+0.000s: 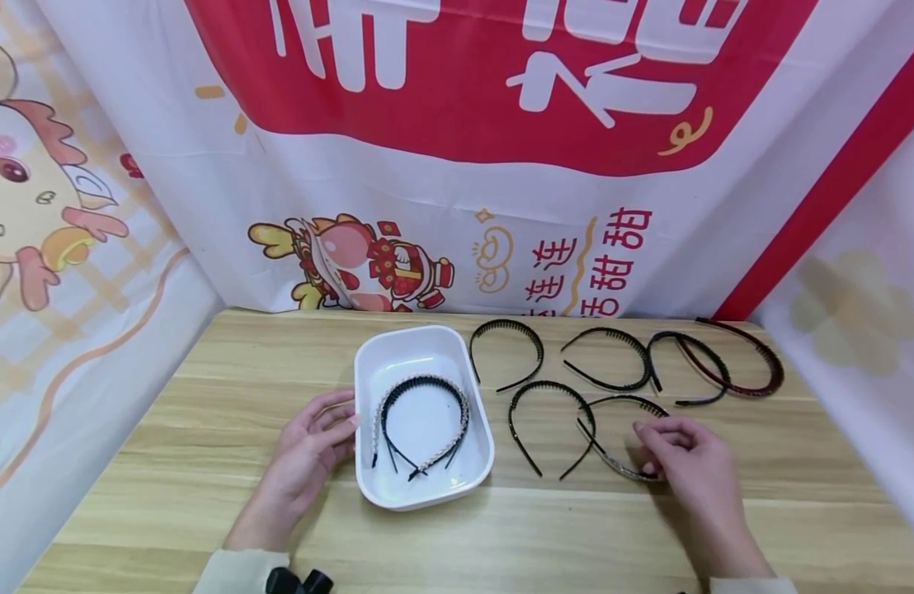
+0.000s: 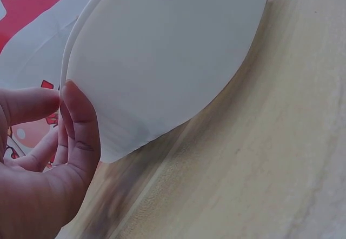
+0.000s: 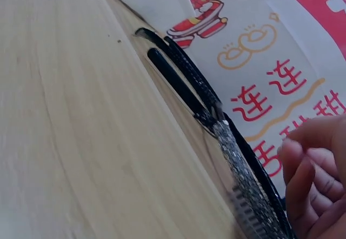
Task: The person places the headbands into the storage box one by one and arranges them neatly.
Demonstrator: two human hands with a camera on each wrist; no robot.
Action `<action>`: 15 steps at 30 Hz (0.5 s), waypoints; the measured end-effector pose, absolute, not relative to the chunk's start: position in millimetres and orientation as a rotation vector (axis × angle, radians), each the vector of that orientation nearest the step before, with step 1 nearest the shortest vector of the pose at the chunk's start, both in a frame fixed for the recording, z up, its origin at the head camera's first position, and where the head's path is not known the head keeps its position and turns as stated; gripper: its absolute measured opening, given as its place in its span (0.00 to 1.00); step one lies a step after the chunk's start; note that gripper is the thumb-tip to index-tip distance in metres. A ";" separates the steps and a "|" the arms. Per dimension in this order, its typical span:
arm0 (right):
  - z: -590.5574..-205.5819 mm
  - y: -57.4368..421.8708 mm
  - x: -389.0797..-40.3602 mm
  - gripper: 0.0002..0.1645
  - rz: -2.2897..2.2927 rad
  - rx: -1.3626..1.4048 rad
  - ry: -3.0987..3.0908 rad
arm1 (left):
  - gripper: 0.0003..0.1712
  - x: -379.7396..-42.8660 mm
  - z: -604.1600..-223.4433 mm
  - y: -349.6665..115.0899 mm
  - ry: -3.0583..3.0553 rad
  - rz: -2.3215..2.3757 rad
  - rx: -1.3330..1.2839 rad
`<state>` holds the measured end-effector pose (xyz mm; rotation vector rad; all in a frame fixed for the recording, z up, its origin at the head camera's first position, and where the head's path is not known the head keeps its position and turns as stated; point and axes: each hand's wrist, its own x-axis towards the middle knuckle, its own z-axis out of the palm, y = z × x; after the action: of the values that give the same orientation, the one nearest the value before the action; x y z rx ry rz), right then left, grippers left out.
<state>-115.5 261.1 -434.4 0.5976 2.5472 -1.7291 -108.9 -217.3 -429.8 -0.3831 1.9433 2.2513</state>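
In the head view my left hand [image 1: 316, 454] is at the left side of a white plastic tub [image 1: 420, 346]. The left wrist view has its thumb and a finger pinching the tub's rim [image 2: 64, 71]. Inside the tub lie a black toothed headband [image 1: 420, 381] and a beaded headband [image 1: 465, 417]. My right hand [image 1: 690, 462], fingers curled, holds a black headband with a glittery side [image 1: 609, 459] by its arched part, which the hand partly hides. Close beside the right fingers, the sparkling strip [image 3: 232, 152] shows in the right wrist view.
A black headband [image 1: 513, 421] overlaps the glittery one's ends. Behind, along the table's back, lie more black headbands [image 1: 540, 338] and a dark red one [image 1: 775, 367]. Printed cloth [image 1: 398, 190] hangs behind the wooden table [image 1: 501, 544], with cloth at both sides too.
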 end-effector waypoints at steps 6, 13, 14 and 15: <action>-435.9 276.1 -102.0 0.21 -1.674 0.618 2.636 | 0.29 -108.2 -429.6 -217.6 1.939 2.261 -0.368; -439.7 286.9 -90.6 0.23 -1.562 0.712 2.662 | 0.29 -107.8 -427.7 -216.9 1.936 2.261 -0.382; -440.5 287.7 -89.6 0.24 -1.543 0.722 2.653 | 0.30 -107.8 -427.8 -217.0 1.937 2.260 -0.377; -441.3 288.3 -89.0 0.25 -1.524 0.726 2.639 | 0.30 -107.7 -427.9 -217.1 1.939 2.260 -0.372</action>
<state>-89.0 288.3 -441.3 0.7261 2.6389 -1.5239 -107.7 -217.1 -427.9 -0.3719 1.9391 2.2597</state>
